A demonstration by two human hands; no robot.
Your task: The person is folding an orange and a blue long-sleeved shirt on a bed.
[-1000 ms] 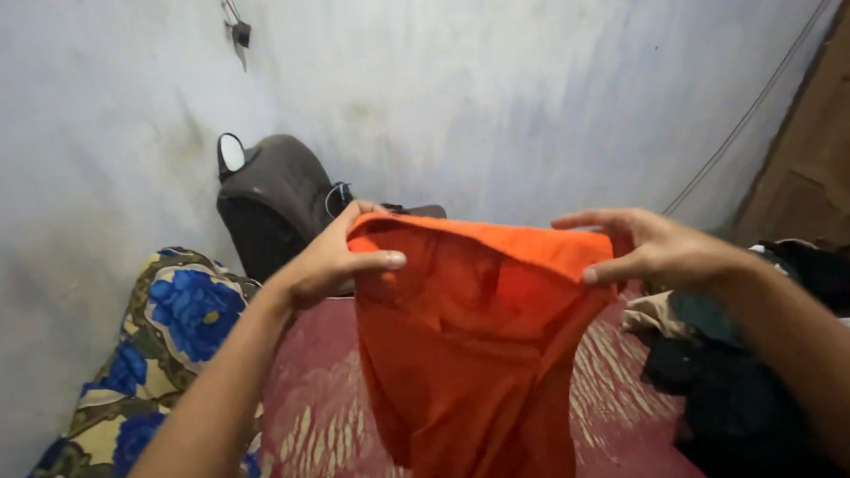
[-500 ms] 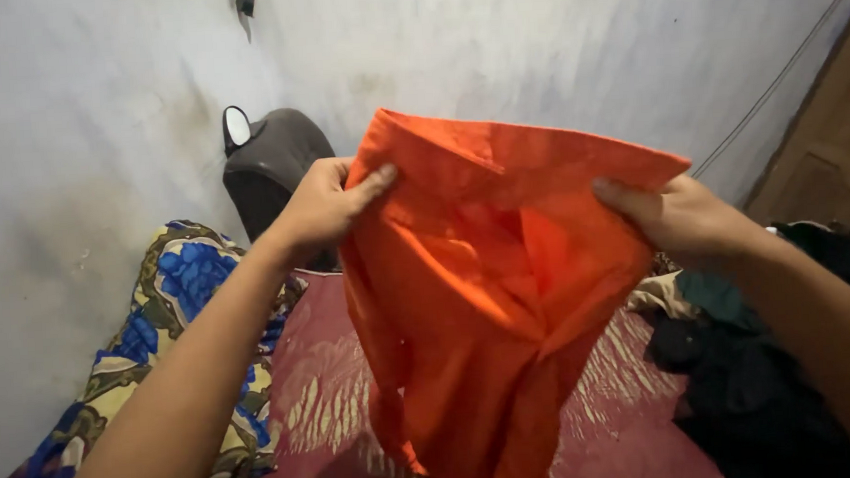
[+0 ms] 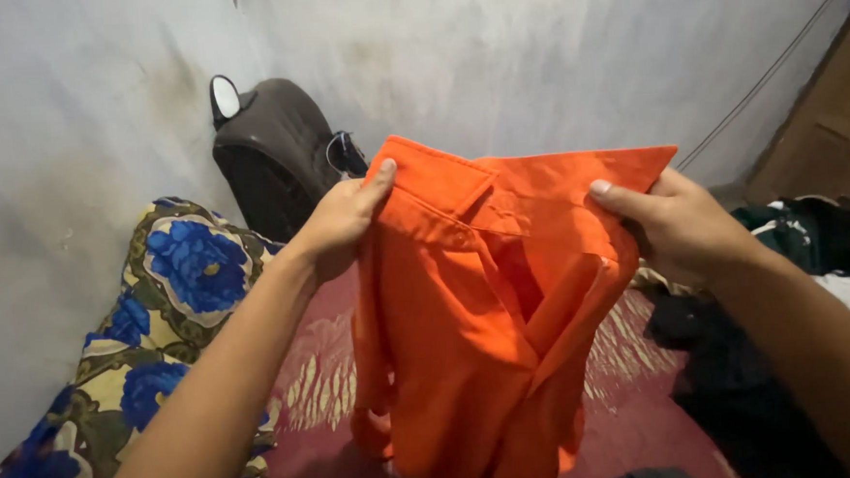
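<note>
From the head camera, a dark red bedcover with a pale leaf pattern point(image 3: 317, 390) spreads below, hemmed in by a stained, pale grey wall point(image 3: 532, 59). A blue-flowered pillow point(image 3: 171, 301) lies at the left, a dark bag point(image 3: 270, 150) stands against the wall, and a heap of dark clothes point(image 3: 777, 298) lies at the right.

The left hand point(image 3: 342, 224) and right hand point(image 3: 676, 226) each pinch the top edge of an orange garment point(image 3: 478, 323), holding it up above the bedcover.

Its lower end is cut off by the frame, and single pieces in the heap cannot be told apart.
</note>
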